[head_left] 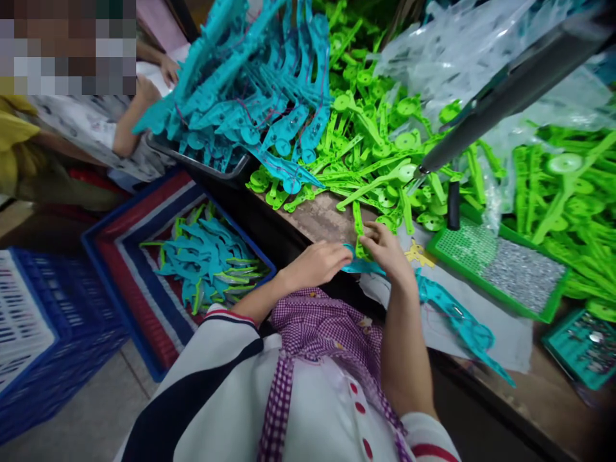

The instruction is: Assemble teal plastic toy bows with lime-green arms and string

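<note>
My left hand and my right hand meet at the table's front edge, fingers pinched. Together they hold a long teal plastic part that runs off to the right over a white sheet, and a green plastic part standing up between the fingertips. My right thumb and forefinger press the green part onto the teal part's round end. A heap of green plastic parts lies just behind my hands. A tray piled with teal plastic parts stands at the back left.
A green tray of small screws lies right of my hands, under a hanging electric screwdriver. A blue and red crate on the floor holds assembled teal parts. Another person's arm rests at the far left. A teal tray sits at the right edge.
</note>
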`<state>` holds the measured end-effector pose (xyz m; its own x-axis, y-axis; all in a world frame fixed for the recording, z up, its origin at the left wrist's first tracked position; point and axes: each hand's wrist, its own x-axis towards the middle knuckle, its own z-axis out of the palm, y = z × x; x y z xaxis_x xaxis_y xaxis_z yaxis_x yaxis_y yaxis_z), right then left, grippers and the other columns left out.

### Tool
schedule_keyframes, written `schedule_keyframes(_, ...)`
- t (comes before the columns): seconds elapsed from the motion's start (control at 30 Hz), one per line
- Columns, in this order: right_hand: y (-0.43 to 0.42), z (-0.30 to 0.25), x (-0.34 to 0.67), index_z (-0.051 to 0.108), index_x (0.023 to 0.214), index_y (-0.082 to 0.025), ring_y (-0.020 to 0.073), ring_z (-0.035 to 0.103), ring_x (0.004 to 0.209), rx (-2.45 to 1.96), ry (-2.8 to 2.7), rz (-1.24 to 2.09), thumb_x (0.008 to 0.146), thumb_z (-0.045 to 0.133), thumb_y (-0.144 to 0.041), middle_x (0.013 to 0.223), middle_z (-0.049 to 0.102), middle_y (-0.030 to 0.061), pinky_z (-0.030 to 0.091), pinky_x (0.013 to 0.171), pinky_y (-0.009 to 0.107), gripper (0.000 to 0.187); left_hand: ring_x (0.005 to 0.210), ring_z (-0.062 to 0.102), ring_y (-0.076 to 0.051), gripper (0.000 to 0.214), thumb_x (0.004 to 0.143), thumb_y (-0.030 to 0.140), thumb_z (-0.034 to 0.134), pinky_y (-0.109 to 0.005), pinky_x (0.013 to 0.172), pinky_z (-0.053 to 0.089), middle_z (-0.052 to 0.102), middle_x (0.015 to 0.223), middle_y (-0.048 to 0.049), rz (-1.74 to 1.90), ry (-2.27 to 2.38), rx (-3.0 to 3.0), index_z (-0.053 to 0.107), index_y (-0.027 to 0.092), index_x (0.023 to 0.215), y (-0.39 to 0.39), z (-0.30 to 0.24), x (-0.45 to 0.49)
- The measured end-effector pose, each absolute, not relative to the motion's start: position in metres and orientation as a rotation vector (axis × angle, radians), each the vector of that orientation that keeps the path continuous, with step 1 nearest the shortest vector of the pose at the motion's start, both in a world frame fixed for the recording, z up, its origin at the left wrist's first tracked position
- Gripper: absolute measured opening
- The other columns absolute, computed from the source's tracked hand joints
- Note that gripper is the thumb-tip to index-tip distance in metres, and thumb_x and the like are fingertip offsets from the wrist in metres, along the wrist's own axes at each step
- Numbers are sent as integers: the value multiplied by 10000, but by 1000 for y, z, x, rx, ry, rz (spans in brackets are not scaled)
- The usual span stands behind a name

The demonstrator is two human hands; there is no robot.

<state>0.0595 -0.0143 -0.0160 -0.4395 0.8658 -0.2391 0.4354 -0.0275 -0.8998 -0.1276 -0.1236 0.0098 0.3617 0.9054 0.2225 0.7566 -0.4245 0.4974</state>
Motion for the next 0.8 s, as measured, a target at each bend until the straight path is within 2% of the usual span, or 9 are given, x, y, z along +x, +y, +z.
schedule_keyframes(0.1,-10,-20,39,609,1177,-185,206,607,761,-1431,-1992,1365,775,618,-406,847,677,52,453,696,337,459,866,671,-171,238,1048,286,445,-297,794,479,718,982,-54,582,1338,2357,655,175,1059,-147,4,-116)
schedule_keyframes(0.2,-5,-21,24,645,956,-200,202,600,745,-1527,-2122,1298,753,673,-400,795,667,40,421,677,323,287,858,682,-179,219,1033,274,479,-311,813,495,731,984,-54,549,1392,2277,675,178,1056,-159,-17,-108)
schedule_keyframes(0.27,-2,-22,18,605,828,-208,188,579,730,-1562,-2172,1252,736,709,-410,763,644,26,387,656,309,245,903,692,-189,219,1028,263,487,-325,851,500,744,1007,-62,618,1465,2169,687,176,1054,-162,-30,-102)
schedule_keyframes(0.33,0,-22,16,551,765,-213,168,547,697,-1553,-2193,1245,736,722,-426,723,609,6,352,633,296,275,934,694,-191,212,1018,271,508,-339,891,497,753,1017,-63,746,1538,2007,700,182,1034,-165,-40,-96)
schedule_keyframes(0.4,1,-23,18,523,747,-215,152,515,658,-1526,-2197,1284,743,721,-453,691,580,-9,328,612,289,309,869,684,-171,197,996,313,555,-330,875,503,755,974,-48,880,1597,1745,710,192,1005,-173,-45,-91)
schedule_keyframes(0.5,1,-22,26,533,751,-212,146,502,645,-1453,-2223,1326,766,700,-498,698,585,-5,325,610,285,332,726,633,-130,243,919,412,647,-279,734,511,726,874,-26,979,1576,1235,704,190,1001,-190,-48,-88)
schedule_keyframes(0.6,-1,-21,32,559,752,-209,157,514,670,-1390,-2291,1232,829,628,-560,727,613,19,318,621,286,366,673,603,-113,407,835,517,702,-248,644,486,698,842,-26,988,1434,862,674,168,1042,-205,-45,-90)
schedule_keyframes(0.73,-4,-20,35,550,689,-214,166,499,640,-1415,-2371,1069,876,555,-636,661,596,32,286,599,292,462,560,531,-76,525,844,629,637,-230,568,438,692,844,-26,1038,1373,644,622,166,1092,-201,-40,-95)
schedule_keyframes(0.8,-5,-20,36,551,678,-216,165,488,621,-1426,-2395,1025,878,556,-653,637,584,29,278,591,295,481,500,476,-60,523,864,668,577,-214,498,370,675,808,-13,1108,1427,591,609,172,1030,-188,-40,-98)
